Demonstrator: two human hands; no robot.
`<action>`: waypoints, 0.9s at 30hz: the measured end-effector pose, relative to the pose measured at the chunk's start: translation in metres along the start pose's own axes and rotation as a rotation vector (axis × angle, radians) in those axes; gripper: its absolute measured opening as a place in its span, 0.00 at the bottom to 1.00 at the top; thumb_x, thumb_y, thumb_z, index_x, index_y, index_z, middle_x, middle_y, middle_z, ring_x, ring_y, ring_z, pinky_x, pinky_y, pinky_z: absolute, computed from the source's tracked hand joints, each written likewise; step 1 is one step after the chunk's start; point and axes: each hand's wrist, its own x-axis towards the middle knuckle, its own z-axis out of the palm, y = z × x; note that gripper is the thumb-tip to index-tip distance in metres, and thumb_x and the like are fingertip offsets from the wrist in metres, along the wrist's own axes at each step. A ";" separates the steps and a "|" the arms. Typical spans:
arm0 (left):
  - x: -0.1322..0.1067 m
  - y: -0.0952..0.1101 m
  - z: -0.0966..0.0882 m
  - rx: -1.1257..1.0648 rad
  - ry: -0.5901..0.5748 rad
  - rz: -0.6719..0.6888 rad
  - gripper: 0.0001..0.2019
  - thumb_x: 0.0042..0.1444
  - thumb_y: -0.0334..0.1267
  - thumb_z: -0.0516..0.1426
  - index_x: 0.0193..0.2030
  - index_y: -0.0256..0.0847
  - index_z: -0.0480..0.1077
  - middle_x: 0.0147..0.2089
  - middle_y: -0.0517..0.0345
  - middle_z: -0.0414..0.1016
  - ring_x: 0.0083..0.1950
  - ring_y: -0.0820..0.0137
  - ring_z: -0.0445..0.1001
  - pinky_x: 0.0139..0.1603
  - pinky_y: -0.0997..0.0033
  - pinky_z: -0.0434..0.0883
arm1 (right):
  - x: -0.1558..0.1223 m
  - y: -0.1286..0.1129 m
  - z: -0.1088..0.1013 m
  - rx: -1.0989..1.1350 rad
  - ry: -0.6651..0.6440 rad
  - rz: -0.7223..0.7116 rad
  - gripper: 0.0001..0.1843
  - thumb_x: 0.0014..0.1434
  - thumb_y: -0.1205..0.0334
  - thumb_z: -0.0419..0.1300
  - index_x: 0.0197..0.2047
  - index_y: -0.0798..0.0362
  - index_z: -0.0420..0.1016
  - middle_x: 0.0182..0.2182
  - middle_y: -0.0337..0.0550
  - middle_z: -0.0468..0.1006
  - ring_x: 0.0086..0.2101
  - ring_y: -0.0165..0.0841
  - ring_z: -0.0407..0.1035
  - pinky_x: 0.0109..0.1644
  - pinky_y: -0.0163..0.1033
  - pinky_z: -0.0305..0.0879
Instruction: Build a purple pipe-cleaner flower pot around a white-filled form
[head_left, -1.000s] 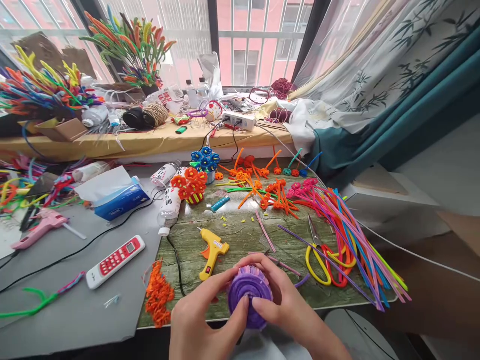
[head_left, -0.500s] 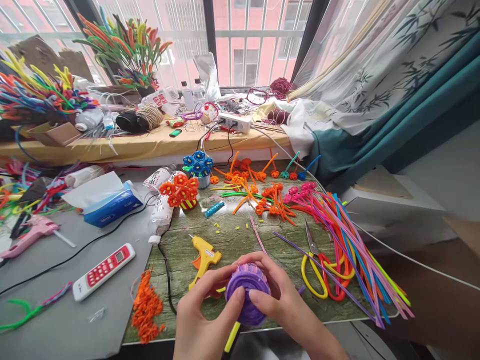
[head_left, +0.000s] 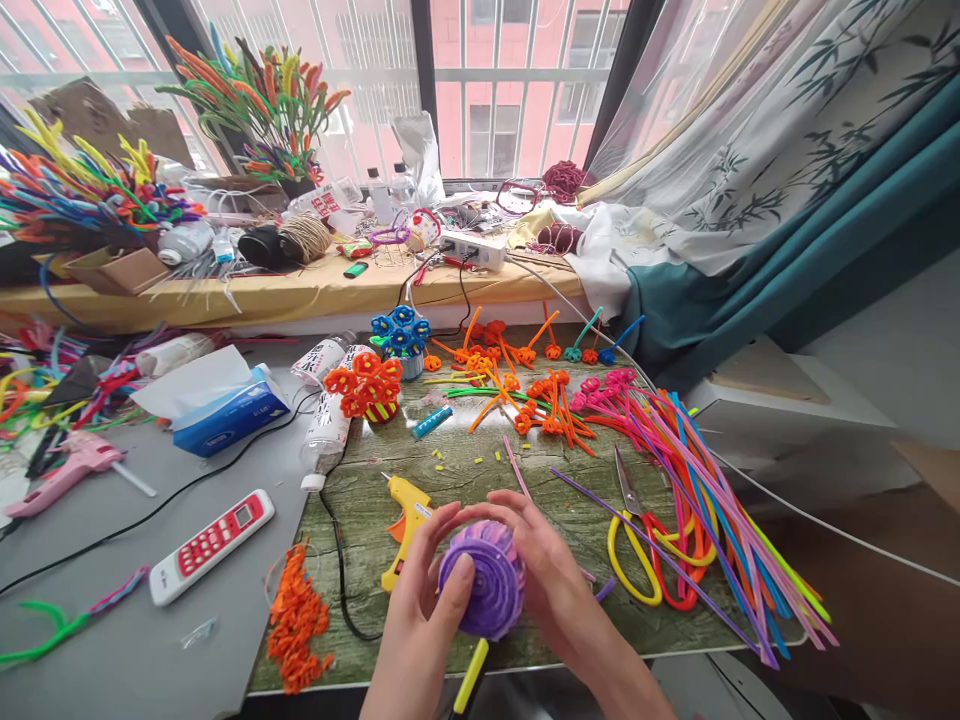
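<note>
Low in the middle of the frame, both hands cup a round purple cup-shaped piece wound from fuzzy pipe cleaner [head_left: 481, 592]. Its flat face turns toward the camera and shows a tight spiral of coils, deep violet for the most part, with a paler lilac band along the upper rim; the sides below are ribbed. The left hand [head_left: 421, 610] curls about its left side with the thumb laid across the spiral face. The right hand [head_left: 546, 580] wraps the right side and top, fingers arched over the rim. A yellow stick [head_left: 471, 676] pokes out just beneath the piece. It is held above the green wood-grain mat [head_left: 465, 470], near the yellow glue gun [head_left: 405, 512] to its left. The yellow and red scissors [head_left: 645, 545] lie to the right, beside a long sheaf of coloured pipe cleaners [head_left: 720, 500].
</note>
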 end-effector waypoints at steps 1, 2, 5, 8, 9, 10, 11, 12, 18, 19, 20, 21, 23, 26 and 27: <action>0.001 -0.001 0.000 -0.032 0.013 -0.011 0.26 0.53 0.55 0.67 0.55 0.44 0.75 0.59 0.50 0.79 0.60 0.62 0.77 0.57 0.73 0.73 | 0.001 0.003 -0.002 0.024 0.008 -0.001 0.28 0.60 0.41 0.68 0.58 0.44 0.69 0.57 0.47 0.78 0.52 0.39 0.76 0.57 0.43 0.69; 0.002 -0.003 -0.001 -0.065 0.026 -0.025 0.26 0.55 0.55 0.67 0.55 0.44 0.75 0.58 0.50 0.79 0.61 0.61 0.77 0.59 0.71 0.73 | 0.002 0.005 -0.004 0.045 0.014 0.001 0.30 0.59 0.41 0.68 0.59 0.43 0.68 0.57 0.46 0.78 0.52 0.39 0.76 0.57 0.44 0.70; 0.008 -0.011 -0.001 -0.160 0.063 -0.065 0.28 0.57 0.60 0.64 0.56 0.42 0.74 0.57 0.48 0.80 0.59 0.58 0.78 0.58 0.63 0.74 | 0.002 0.014 -0.010 0.075 0.016 0.033 0.32 0.55 0.44 0.73 0.58 0.43 0.70 0.54 0.45 0.81 0.50 0.38 0.78 0.55 0.43 0.71; 0.015 -0.022 0.000 -0.228 0.075 -0.104 0.33 0.58 0.66 0.59 0.58 0.41 0.72 0.54 0.46 0.81 0.53 0.58 0.81 0.54 0.60 0.76 | 0.003 0.020 -0.012 0.070 -0.023 0.070 0.32 0.48 0.49 0.79 0.53 0.52 0.78 0.45 0.49 0.86 0.46 0.41 0.80 0.54 0.44 0.72; 0.017 -0.025 0.000 -0.243 0.071 -0.110 0.34 0.59 0.67 0.57 0.59 0.41 0.71 0.54 0.46 0.82 0.51 0.59 0.81 0.53 0.58 0.76 | 0.003 0.021 -0.011 0.069 -0.035 0.071 0.32 0.47 0.49 0.79 0.51 0.54 0.80 0.43 0.51 0.86 0.45 0.42 0.80 0.54 0.45 0.72; 0.019 -0.027 0.001 -0.254 0.063 -0.111 0.35 0.61 0.68 0.55 0.61 0.40 0.70 0.53 0.46 0.82 0.50 0.60 0.82 0.54 0.55 0.76 | 0.003 0.021 -0.010 0.069 -0.041 0.063 0.31 0.46 0.48 0.79 0.49 0.55 0.82 0.41 0.51 0.87 0.44 0.43 0.81 0.54 0.46 0.72; 0.022 -0.029 0.001 -0.262 0.050 -0.104 0.35 0.62 0.68 0.52 0.61 0.40 0.70 0.53 0.46 0.81 0.51 0.60 0.81 0.56 0.52 0.75 | 0.004 0.021 -0.008 0.070 -0.041 0.049 0.30 0.47 0.46 0.79 0.48 0.55 0.83 0.40 0.51 0.87 0.44 0.44 0.81 0.54 0.47 0.73; 0.025 -0.030 0.001 -0.265 0.037 -0.088 0.35 0.63 0.69 0.51 0.61 0.40 0.70 0.55 0.47 0.80 0.52 0.60 0.80 0.58 0.50 0.73 | 0.004 0.019 -0.006 0.072 -0.035 0.032 0.28 0.48 0.46 0.78 0.47 0.54 0.84 0.40 0.51 0.87 0.44 0.44 0.81 0.54 0.48 0.73; 0.043 -0.009 -0.010 -0.151 0.022 0.050 0.38 0.61 0.73 0.46 0.60 0.42 0.71 0.61 0.46 0.76 0.63 0.57 0.73 0.67 0.45 0.63 | 0.002 0.000 -0.003 0.036 -0.078 0.018 0.26 0.52 0.48 0.76 0.51 0.51 0.84 0.42 0.49 0.87 0.42 0.42 0.81 0.50 0.46 0.76; 0.045 -0.004 -0.011 -0.112 0.024 0.068 0.39 0.61 0.73 0.46 0.60 0.42 0.71 0.61 0.46 0.76 0.63 0.57 0.73 0.67 0.45 0.62 | 0.001 -0.003 -0.003 0.026 -0.104 0.033 0.26 0.52 0.49 0.76 0.51 0.51 0.84 0.41 0.49 0.88 0.42 0.41 0.82 0.49 0.45 0.76; 0.046 0.002 -0.012 -0.070 0.024 0.086 0.39 0.61 0.73 0.46 0.60 0.42 0.70 0.61 0.46 0.76 0.63 0.57 0.73 0.67 0.45 0.62 | 0.001 -0.005 -0.002 0.016 -0.129 0.048 0.26 0.52 0.50 0.77 0.51 0.52 0.84 0.40 0.49 0.88 0.41 0.41 0.82 0.48 0.45 0.77; 0.046 0.006 -0.011 -0.028 0.025 0.106 0.39 0.61 0.73 0.46 0.61 0.41 0.70 0.61 0.46 0.76 0.63 0.57 0.72 0.67 0.46 0.61 | 0.000 -0.007 -0.001 0.008 -0.150 0.059 0.26 0.52 0.51 0.77 0.52 0.52 0.84 0.40 0.48 0.87 0.40 0.41 0.82 0.48 0.44 0.77; 0.045 0.012 -0.007 0.051 0.025 0.146 0.38 0.61 0.73 0.46 0.60 0.41 0.71 0.61 0.47 0.76 0.62 0.58 0.73 0.67 0.47 0.61 | 0.000 -0.009 0.002 -0.002 -0.184 0.072 0.26 0.53 0.51 0.76 0.53 0.52 0.84 0.41 0.48 0.87 0.41 0.39 0.81 0.48 0.42 0.76; 0.043 0.012 -0.001 0.135 0.018 0.177 0.37 0.62 0.72 0.47 0.56 0.40 0.73 0.59 0.47 0.77 0.59 0.59 0.74 0.65 0.47 0.63 | 0.002 -0.009 0.006 0.008 -0.216 0.079 0.26 0.53 0.51 0.77 0.52 0.54 0.85 0.40 0.48 0.87 0.40 0.38 0.81 0.48 0.41 0.76; 0.043 0.010 0.001 0.152 0.017 0.181 0.37 0.62 0.72 0.47 0.55 0.40 0.73 0.57 0.47 0.78 0.58 0.59 0.75 0.65 0.47 0.64 | 0.003 -0.008 0.007 0.018 -0.218 0.077 0.25 0.53 0.51 0.77 0.51 0.54 0.85 0.40 0.48 0.87 0.40 0.38 0.81 0.47 0.41 0.75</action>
